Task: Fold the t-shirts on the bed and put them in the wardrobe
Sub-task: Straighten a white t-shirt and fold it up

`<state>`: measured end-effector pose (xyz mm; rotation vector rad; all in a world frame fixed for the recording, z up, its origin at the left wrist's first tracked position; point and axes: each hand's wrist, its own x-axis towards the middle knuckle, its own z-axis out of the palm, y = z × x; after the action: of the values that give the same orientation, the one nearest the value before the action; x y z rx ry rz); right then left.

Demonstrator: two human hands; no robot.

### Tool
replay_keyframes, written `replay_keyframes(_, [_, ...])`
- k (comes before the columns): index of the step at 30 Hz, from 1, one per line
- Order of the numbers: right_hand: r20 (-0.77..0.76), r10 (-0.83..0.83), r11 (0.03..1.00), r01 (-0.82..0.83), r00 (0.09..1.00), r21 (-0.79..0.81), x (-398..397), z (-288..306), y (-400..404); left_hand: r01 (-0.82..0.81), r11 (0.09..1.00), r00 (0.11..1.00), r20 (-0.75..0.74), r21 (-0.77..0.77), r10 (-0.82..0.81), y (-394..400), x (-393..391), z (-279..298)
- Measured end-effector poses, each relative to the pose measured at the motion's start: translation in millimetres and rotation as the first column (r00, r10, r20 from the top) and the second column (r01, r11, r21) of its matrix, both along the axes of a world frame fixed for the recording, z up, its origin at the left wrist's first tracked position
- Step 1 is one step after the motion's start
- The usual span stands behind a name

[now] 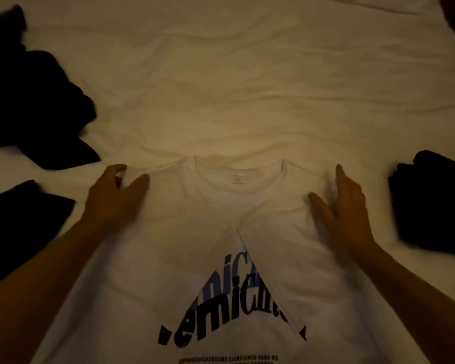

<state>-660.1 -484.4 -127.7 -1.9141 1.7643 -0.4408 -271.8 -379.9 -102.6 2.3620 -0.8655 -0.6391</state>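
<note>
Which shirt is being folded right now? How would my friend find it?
Start with the big pale bed. In the middle, nearest the camera, lies the white t-shirt with both sides folded in, between the left hand and the right hand. It is the only white one with big dark letters; the clothes beside it are all dark.

The white t-shirt [221, 258] carries large black lettering between the two forearms, below the hands; folded-in sleeves cover part of it, and the legible portion reads "emic". A pale blue repeat just above it is too obscured to read. Beneath, small black lines appear mirrored and blurred, not reliably legible. The neck label [236, 178], between the hands, is unreadable.
</note>
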Motion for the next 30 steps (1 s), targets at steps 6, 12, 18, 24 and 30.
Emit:
replay_keyframes(6, [-0.040, 0.177, 0.948, -0.160, 0.983, 0.274, 26.0, 20.0, -68.2, 0.247, 0.954, 0.969, -0.025, 0.169, -0.247, -50.6, 5.1, 20.9])
replay_keyframes(12, [-0.095, 0.260, 0.965, -0.260, 0.961, 0.020, 24.7, 10.3, -71.4, 0.348, 0.903, 0.935, -0.028, 0.253, -0.353, -70.9, 7.0, 13.5])
replay_keyframes(18, [-0.179, 0.267, 0.955, -0.285, 0.947, -0.082, 26.5, 19.4, -99.5, 0.240, 0.971, 0.966, -0.097, -0.002, -0.239, -95.2, 14.2, 19.7])
replay_keyframes(24, [-0.252, 0.217, 0.937, -0.273, 0.943, -0.217, 31.5, 37.3, -132.6, 0.183, 0.967, 0.975, -0.090, -0.179, -0.201, -128.0, 27.8, 22.8])
replay_keyframes(30, [-0.260, 0.203, 0.939, -0.263, 0.944, -0.221, 32.1, 41.6, -139.1, 0.309, 0.923, 0.951, 0.074, -0.228, -0.300, -129.4, 27.9, 23.3])
